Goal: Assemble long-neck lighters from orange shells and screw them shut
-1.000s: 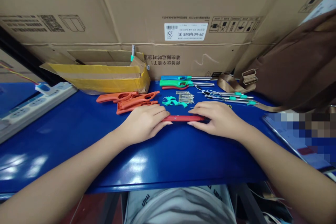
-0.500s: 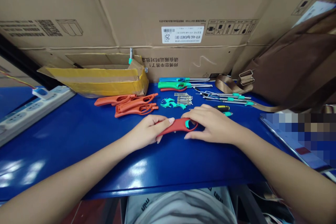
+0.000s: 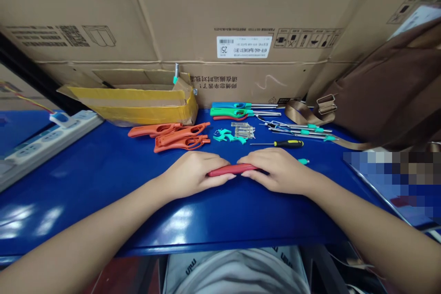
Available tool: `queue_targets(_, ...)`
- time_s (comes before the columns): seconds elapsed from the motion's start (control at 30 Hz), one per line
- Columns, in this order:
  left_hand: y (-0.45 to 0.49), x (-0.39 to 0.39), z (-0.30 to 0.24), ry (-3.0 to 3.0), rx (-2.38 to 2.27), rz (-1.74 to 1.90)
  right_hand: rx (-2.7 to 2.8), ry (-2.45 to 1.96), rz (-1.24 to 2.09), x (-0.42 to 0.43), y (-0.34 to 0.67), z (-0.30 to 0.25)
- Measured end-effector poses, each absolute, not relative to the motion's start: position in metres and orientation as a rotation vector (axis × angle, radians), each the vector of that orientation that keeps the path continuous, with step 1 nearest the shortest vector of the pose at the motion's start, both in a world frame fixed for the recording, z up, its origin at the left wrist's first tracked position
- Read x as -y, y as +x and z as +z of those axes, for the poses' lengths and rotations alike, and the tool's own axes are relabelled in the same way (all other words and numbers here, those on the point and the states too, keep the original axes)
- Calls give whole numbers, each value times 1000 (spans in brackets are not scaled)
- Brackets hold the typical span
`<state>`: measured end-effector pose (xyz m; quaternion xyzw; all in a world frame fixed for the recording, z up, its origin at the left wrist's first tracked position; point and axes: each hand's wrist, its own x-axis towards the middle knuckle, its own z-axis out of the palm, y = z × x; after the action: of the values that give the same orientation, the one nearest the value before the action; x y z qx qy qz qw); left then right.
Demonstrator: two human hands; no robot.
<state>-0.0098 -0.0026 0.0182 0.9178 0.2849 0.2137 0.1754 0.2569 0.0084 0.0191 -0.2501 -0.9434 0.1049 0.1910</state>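
Note:
Between my two hands is a red lighter handle [image 3: 234, 170], turned so that its narrow edge faces me. My left hand [image 3: 195, 172] pinches its left end between thumb and fingers. Its right end is gripped by my right hand [image 3: 277, 170], which covers the trigger opening. Just beyond lie small teal triggers [image 3: 229, 136] and a cluster of clear lighter tanks [image 3: 243, 130]. Orange-red handle shells [image 3: 172, 135] rest behind my left hand. A screwdriver [image 3: 287, 144] with a black and yellow handle lies behind my right hand.
Lighters [image 3: 230, 112] in blue, green and red lie at the back, with metal lighter tubes [image 3: 306, 131] to their right. A taped cardboard box [image 3: 138, 103] and a power strip [image 3: 48, 140] stand left. A brown bag [image 3: 386, 82] and a blurred flat device [image 3: 392, 188] are right.
The red handle has been rolled between my hands, so its broad side and teal trigger no longer show. My right hand has shifted slightly, uncovering the screwdriver. The view has moved a little.

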Motion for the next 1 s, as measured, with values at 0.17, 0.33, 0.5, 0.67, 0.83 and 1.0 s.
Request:
queue_targets(0.17,-9,1,14,2633,-770,568,2662,-698,312,-7,256,17)
queue_targets(0.33,-10,-3,15,2647,-783,546,2675,-795,413,-8,256,22)
queue_targets(0.5,-18,-11,18,2636,-783,624,2700,-916,347,-13,265,33)
queue_targets(0.67,-23,-15,22,2674,-788,689,2743,-946,280,-17,272,35)
queue_targets(0.83,-24,-15,22,2703,-780,695,2764,-958,235,-17,271,34)
queue_targets(1.0,-24,-14,21,2647,-900,591,2796,-1030,240,-18,268,33)
